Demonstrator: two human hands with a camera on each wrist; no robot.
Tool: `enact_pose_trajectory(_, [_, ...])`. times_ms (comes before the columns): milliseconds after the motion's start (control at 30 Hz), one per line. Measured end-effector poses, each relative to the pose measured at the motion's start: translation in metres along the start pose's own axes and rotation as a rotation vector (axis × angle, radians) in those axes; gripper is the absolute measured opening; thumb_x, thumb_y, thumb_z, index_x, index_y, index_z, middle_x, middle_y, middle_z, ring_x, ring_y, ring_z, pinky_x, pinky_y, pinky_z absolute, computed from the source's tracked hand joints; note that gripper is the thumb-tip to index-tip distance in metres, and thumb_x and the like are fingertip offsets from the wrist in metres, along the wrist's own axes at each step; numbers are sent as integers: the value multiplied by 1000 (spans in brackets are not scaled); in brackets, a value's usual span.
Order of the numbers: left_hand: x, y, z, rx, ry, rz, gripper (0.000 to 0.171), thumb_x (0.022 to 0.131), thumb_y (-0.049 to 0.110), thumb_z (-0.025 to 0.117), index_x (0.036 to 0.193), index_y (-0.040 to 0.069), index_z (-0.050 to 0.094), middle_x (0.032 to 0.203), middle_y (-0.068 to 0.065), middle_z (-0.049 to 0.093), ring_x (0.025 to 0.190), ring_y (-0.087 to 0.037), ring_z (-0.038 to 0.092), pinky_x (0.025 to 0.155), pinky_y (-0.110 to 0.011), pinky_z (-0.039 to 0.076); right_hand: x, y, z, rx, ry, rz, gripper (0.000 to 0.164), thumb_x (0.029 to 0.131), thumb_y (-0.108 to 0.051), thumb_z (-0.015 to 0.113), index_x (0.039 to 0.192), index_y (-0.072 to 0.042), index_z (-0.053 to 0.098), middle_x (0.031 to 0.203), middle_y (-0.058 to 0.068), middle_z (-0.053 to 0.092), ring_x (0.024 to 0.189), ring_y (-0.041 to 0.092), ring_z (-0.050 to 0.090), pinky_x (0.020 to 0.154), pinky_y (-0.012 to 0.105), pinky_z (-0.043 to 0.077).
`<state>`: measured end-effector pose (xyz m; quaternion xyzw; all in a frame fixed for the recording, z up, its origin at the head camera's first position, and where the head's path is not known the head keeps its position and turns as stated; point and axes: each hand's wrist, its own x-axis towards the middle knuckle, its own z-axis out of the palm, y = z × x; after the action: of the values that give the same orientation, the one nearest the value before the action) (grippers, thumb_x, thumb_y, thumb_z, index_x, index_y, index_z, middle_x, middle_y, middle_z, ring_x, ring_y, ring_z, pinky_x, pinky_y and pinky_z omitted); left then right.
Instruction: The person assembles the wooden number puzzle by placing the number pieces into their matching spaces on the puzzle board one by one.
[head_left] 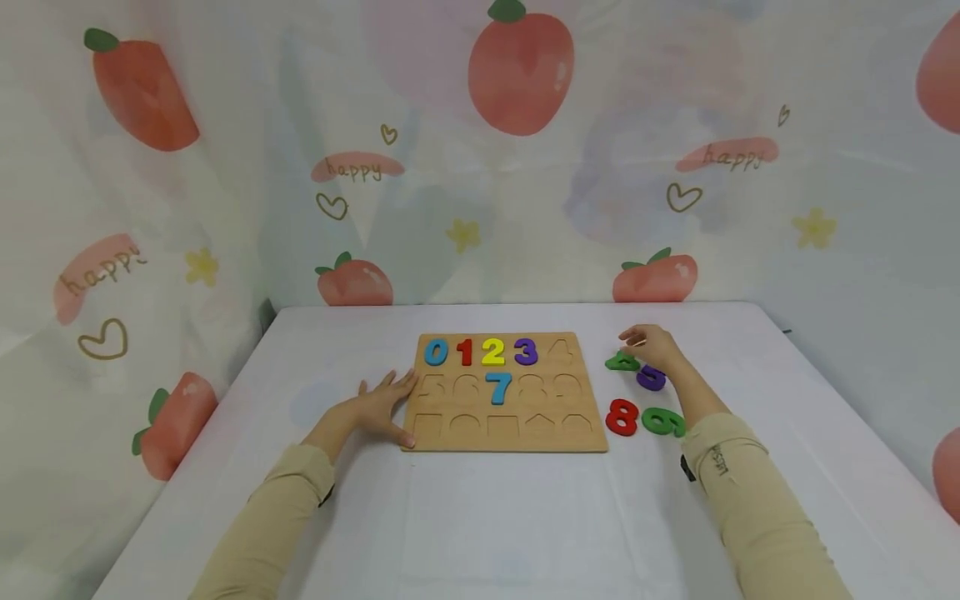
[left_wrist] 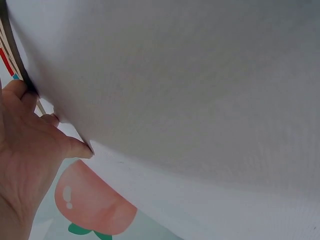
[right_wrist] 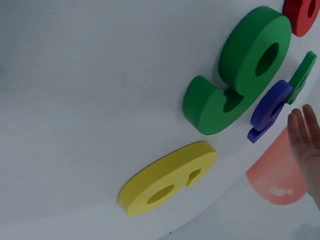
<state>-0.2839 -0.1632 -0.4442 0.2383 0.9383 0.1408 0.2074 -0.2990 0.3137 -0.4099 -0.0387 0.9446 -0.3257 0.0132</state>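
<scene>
Head view's got the left hand (head_left: pixel 381 408) splayed below left of centre, right hand (head_left: pixel 654 345) over right, fingers pointing left.

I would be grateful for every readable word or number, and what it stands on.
"happy": printed backdrop, three times
"0": upper blue piece, on the board
"1": red piece
"2": yellow piece
"3": purple piece
"7": lower blue piece
"4": loose green piece
"5": loose purple piece
"8": loose red piece
"6" or "9", unclear which: nearer green piece, loose yellow piece
Too small or faint: right sleeve lettering, recesses in the board
</scene>
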Motion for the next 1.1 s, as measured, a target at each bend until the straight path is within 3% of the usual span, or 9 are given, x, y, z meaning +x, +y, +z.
enact_pose_trajectory(133, [-2, 1, -1, -5, 2, 5, 121, 66, 53, 79, 152, 10, 7, 160, -7, 1, 146, -36, -6, 105, -72, -5, -2, 9, 3, -39, -43, 1, 34, 92, -7, 56, 120, 13, 52, 121, 37, 52, 115, 50, 49, 95, 53, 45])
enact_pose_trajectory(367, [-2, 2, -2, -6, 3, 4, 118, 68, 53, 78, 153, 11, 7, 160, -7, 2, 146, -36, -6, 107, -71, -5, -1, 14, 3, -77, -23, 27, 41, 91, -9, 59, 124, 13, 50, 128, 36, 48, 122, 52, 43, 102, 56, 38])
enact_pose_trajectory(800, [-2, 2, -1, -10, 6, -13, 119, 67, 52, 79, 153, 12, 7, 160, -6, 2, 147, -35, -6, 107, -71, -5, 6, 4, 2, -248, -188, 48, 56, 88, -13, 64, 135, 10, 42, 136, 37, 39, 127, 52, 37, 104, 59, 33])
enact_pose_trajectory(1100, [0, 0, 1, -26, 17, -1, 121, 64, 53, 80, 153, 12, 7, 160, -5, 1, 146, -35, -7, 106, -71, -7, 6, 4, 4, -278, -194, 41, 54, 90, -13, 62, 134, 10, 43, 135, 37, 40, 125, 52, 38, 104, 59, 33])
